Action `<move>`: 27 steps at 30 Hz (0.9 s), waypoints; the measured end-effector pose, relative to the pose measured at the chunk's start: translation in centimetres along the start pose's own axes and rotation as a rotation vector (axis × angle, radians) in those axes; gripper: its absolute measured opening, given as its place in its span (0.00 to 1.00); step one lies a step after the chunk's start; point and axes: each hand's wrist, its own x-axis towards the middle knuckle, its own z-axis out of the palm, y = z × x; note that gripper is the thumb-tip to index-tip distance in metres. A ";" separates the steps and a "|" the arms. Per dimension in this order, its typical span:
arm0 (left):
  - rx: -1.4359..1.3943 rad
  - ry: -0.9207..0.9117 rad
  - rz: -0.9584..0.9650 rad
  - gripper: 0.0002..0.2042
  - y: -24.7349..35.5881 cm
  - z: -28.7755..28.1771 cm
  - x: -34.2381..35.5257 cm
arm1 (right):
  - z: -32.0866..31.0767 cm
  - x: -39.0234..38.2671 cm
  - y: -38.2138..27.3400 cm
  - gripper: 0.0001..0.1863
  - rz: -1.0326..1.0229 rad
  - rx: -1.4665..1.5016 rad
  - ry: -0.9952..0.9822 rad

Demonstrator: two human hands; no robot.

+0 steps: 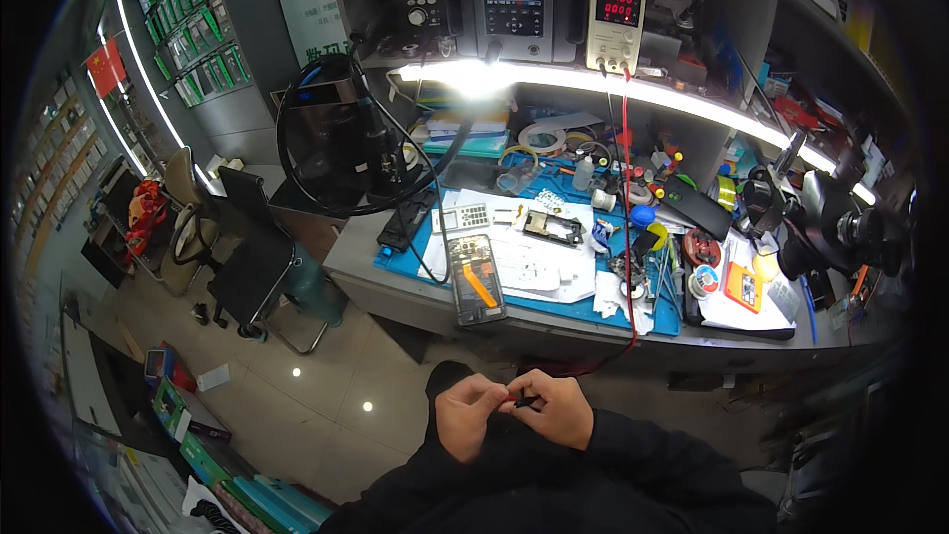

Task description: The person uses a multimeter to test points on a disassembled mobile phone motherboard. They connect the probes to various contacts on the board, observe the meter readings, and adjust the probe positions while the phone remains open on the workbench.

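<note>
In front of my body, just off the desk's near edge, my two hands meet at the fingertips. My left hand [469, 417] pinches a small red and black piece [510, 399], and its fingers are closed. The fingers of my right hand [557, 411] close on the black part of the same piece; its exact kind is too small to make out. A red lead [631, 237] hangs from the white power supply [615, 25] and curves over the desk edge toward my hands. Beyond them an opened phone [465, 279] with an orange flex cable [482, 285] juts over the desk edge.
On the blue mat [583, 314] lie white papers [534, 272], a phone frame [554, 228] and several tools. A microscope [840, 222] stands at right, solder spools [703, 282] nearby. A black cable loop [281, 138] hangs at left; a chair [252, 267] stands on the floor.
</note>
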 end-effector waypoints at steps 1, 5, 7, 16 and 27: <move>0.025 -0.008 0.034 0.03 0.1 0.6 0.5 | -0.7 0.2 -0.2 0.16 0.021 0.069 0.018; 0.258 -0.072 0.169 0.04 1.2 3.2 3.1 | -4.0 1.2 -0.8 0.14 0.121 0.137 0.041; 0.385 -0.132 0.233 0.05 2.4 3.9 5.2 | -5.8 2.1 -0.8 0.12 0.125 0.118 0.003; 0.586 -0.106 0.227 0.11 8.6 6.3 20.5 | -7.6 5.5 0.9 0.10 0.049 0.649 0.189; 1.705 -0.114 0.421 0.16 5.5 7.8 39.9 | -5.9 5.9 8.2 0.11 0.029 0.401 0.323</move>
